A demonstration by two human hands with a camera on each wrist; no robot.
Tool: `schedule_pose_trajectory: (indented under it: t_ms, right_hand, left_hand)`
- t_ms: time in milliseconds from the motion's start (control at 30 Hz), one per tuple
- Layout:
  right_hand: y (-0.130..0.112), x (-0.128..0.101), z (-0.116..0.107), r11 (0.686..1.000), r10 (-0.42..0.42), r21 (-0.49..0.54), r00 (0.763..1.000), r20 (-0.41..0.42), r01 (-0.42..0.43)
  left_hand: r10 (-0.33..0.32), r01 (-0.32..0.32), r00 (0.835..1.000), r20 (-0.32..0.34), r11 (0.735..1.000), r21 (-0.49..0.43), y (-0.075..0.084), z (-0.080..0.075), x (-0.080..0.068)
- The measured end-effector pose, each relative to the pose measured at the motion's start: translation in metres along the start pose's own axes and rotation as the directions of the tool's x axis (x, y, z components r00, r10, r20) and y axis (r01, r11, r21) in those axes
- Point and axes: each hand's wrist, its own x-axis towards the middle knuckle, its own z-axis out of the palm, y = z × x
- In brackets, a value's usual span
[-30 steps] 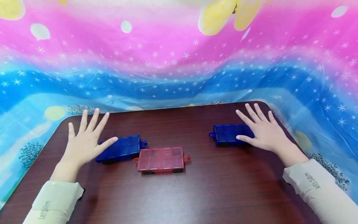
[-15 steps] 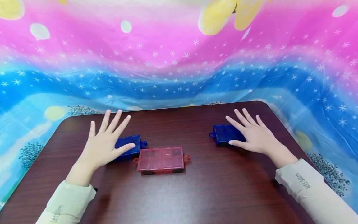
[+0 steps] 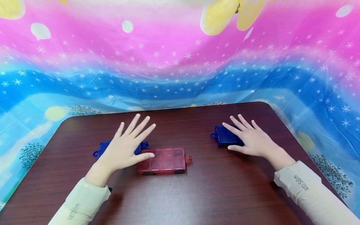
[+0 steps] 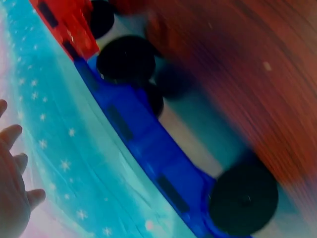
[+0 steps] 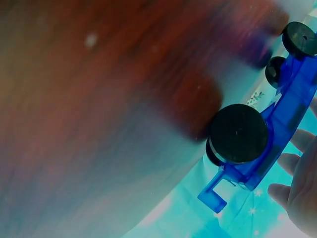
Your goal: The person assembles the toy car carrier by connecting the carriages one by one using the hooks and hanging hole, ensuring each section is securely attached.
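Observation:
With fingers spread, my left hand [image 3: 123,150] hovers over a blue toy train car [image 3: 103,147], hiding much of it, and its thumb reaches across the corner of a red translucent toy car [image 3: 167,159]. At the right, my right hand [image 3: 254,137], also spread, is held above a second blue toy car [image 3: 226,136] and covers its right part. Neither hand holds anything. In the left wrist view the blue car [image 4: 143,144] shows its black wheels, with the red car [image 4: 74,29] beyond. The right wrist view shows the other blue car [image 5: 277,134] with its hook.
All the cars stand on a dark brown wooden table [image 3: 180,200] with rounded corners. A pink and blue snowflake-patterned cloth [image 3: 168,62] hangs behind the table and along its sides.
My left hand has moved right, from the blue car's left side towards the red car. My right hand has shifted a little left over its blue car. The cars have stayed put.

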Motion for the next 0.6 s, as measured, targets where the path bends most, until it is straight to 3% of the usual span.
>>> schedule_pose_trajectory:
  t_ms: [133, 367, 600]
  right_hand:
    - [-0.002, 0.0, 0.001, 1.0, -0.016, 0.006, 1.0, 0.01, 0.016]
    - [-0.003, 0.001, 0.0, 0.999, -0.032, 0.019, 0.998, 0.05, 0.031]
    - [-0.002, 0.002, 0.002, 0.999, -0.048, 0.008, 0.996, 0.074, 0.048]
  left_hand:
    - [0.047, -0.046, 0.998, 0.041, 0.998, -0.034, 0.01, 0.006, 0.004]
    - [0.08, -0.069, 0.987, 0.139, 0.994, -0.08, 0.025, 0.011, 0.007]
    - [0.13, -0.107, 0.98, 0.153, 0.983, -0.148, 0.031, 0.018, 0.009]
